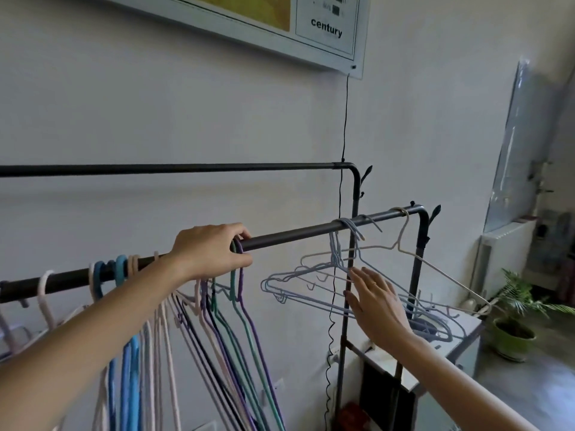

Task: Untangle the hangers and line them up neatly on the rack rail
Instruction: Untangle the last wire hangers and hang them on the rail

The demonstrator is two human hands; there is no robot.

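A dark rack rail [289, 234] runs from lower left up to the right. My left hand [211, 250] grips the hooks of the purple and green hangers [238, 287] on the rail. Several more hangers in pink, white, blue, and black [133, 353] hang left of it. Further right, a tangle of pale blue wire hangers [298, 281] hangs from the rail, with a white wire hanger [401, 244] beside it. My right hand [376, 300] is open with straight fingers, touching the pale blue hangers' lower right side.
A second higher rail [174, 169] runs behind. A black cable [344, 119] hangs down from a framed wall poster [326, 29]. A potted plant [513, 331] stands on the floor at right, beside a white cabinet [448, 343].
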